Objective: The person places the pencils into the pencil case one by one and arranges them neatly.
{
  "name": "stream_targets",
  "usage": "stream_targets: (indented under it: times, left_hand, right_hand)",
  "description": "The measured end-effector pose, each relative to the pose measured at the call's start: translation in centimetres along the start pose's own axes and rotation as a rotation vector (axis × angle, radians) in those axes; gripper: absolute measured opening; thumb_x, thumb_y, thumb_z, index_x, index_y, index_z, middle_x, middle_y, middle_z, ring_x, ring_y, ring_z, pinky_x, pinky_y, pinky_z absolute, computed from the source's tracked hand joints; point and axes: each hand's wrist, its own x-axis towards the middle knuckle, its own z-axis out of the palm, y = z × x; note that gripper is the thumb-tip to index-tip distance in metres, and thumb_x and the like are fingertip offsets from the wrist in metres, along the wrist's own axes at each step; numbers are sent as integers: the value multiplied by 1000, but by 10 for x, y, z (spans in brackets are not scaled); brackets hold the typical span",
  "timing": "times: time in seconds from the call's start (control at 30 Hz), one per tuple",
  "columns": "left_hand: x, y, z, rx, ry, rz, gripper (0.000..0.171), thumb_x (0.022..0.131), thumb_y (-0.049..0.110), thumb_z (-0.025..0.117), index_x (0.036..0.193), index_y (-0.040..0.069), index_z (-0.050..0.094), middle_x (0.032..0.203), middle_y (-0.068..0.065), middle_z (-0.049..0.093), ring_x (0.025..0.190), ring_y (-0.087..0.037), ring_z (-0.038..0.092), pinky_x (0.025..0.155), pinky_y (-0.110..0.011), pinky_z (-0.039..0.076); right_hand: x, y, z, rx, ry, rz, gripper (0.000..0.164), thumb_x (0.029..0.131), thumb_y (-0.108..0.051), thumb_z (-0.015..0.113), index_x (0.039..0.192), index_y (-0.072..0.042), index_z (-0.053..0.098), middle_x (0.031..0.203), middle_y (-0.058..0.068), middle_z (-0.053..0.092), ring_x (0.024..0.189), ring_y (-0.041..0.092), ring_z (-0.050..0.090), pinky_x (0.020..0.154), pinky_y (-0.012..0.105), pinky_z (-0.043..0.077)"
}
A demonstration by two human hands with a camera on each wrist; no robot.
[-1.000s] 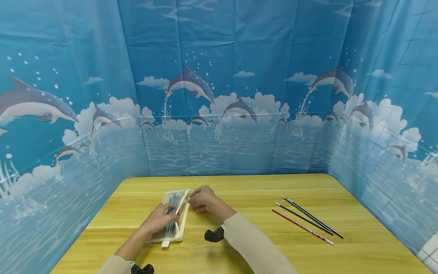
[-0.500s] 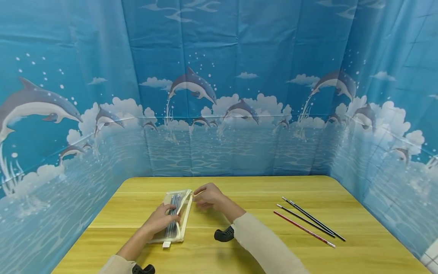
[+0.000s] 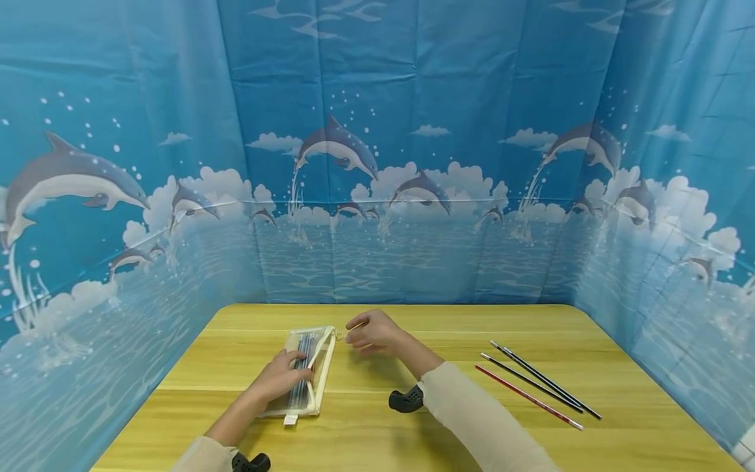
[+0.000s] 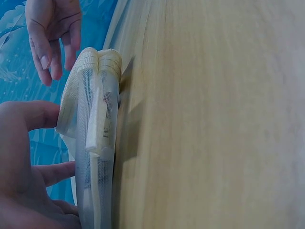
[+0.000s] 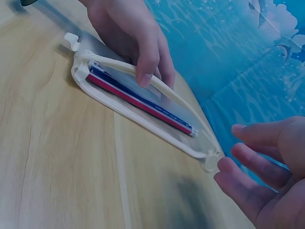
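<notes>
A clear mesh pencil case (image 3: 324, 380) with cream zipper edging lies at the left of the table, its zipper side gaping. Inside are several dark pencils (image 3: 301, 377); the right wrist view shows blue and red pencils (image 5: 143, 102) through the opening. My left hand (image 3: 280, 379) presses on the case's top face, fingers spread, thumb by the zipper edge. Just off the far corner, near the zipper's ring pull (image 5: 209, 162), hovers my right hand (image 3: 376, 333), its fingers loosely bent and nothing between them.
On the right of the wooden table (image 3: 436, 387) lie a red pencil (image 3: 527, 396) and several black pencils (image 3: 545, 380), set at a slant. A blue curtain with dolphins (image 3: 336, 147) surrounds the table's back and sides.
My right hand has let go of the zipper pull at the case's far corner and drawn away to the right, its fingers loosening. The left hand stays on the case.
</notes>
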Motion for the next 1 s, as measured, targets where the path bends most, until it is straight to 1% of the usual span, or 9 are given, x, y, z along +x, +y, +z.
stream_targets:
  times: [0.17, 0.3, 0.4, 0.6, 0.8, 0.87, 1.0]
  left_hand:
    - [1, -3, 2, 3, -2, 14, 64, 86, 31, 75, 141, 2, 60, 160, -40, 18, 145, -60, 20, 109, -74, 27]
    - [1, -3, 2, 4, 1, 30, 66, 86, 30, 74, 143, 0, 58, 161, -40, 18, 145, -60, 20, 110, -74, 26]
    - [0, -3, 1, -1, 5, 27, 66, 86, 29, 74, 144, 1, 57, 162, -39, 17, 146, -59, 18, 111, -73, 24]
    - [-1, -1, 0, -4, 0, 16, 65, 87, 28, 75, 143, 2, 58, 162, -38, 18, 147, -58, 19, 111, -73, 25]
    - [1, -2, 0, -5, 4, 11, 62, 88, 27, 75, 143, 4, 59, 163, -37, 17, 147, -57, 19, 111, -72, 27]
    - [2, -3, 0, -1, 7, 14, 61, 88, 27, 75, 142, 3, 59, 162, -37, 17, 147, -57, 19, 110, -72, 27]
    - [1, -4, 0, -6, 5, 14, 62, 88, 27, 75, 143, 3, 59, 162, -38, 17, 147, -59, 18, 110, -73, 26]
  right_hand:
    - [-5, -2, -13, -40, 0, -9, 36, 92, -6, 76, 127, 1, 68, 112, 14, 70, 114, 44, 65, 89, 55, 57]
    - [-9, -3, -23, -71, 6, -14, 37, 93, -8, 76, 128, 0, 67, 112, 13, 70, 114, 44, 66, 88, 54, 57]
    - [-11, -4, -28, -85, 10, -17, 38, 94, -9, 76, 129, 0, 67, 113, 13, 70, 113, 43, 67, 88, 54, 57]
    - [-16, -4, -36, -98, 18, 5, 37, 94, -10, 76, 129, -1, 68, 114, 12, 70, 114, 43, 66, 91, 56, 56]
    - [-21, -7, -47, -144, 41, -3, 35, 94, -10, 76, 128, -3, 69, 112, 10, 72, 107, 37, 70, 87, 51, 58]
    - [-23, -8, -50, -153, 44, -7, 34, 95, -10, 75, 128, -2, 69, 112, 10, 72, 108, 37, 70, 87, 51, 58]
    - [-26, -8, -57, -148, 39, -5, 35, 96, -9, 74, 129, -2, 68, 113, 10, 71, 113, 42, 67, 89, 53, 57]
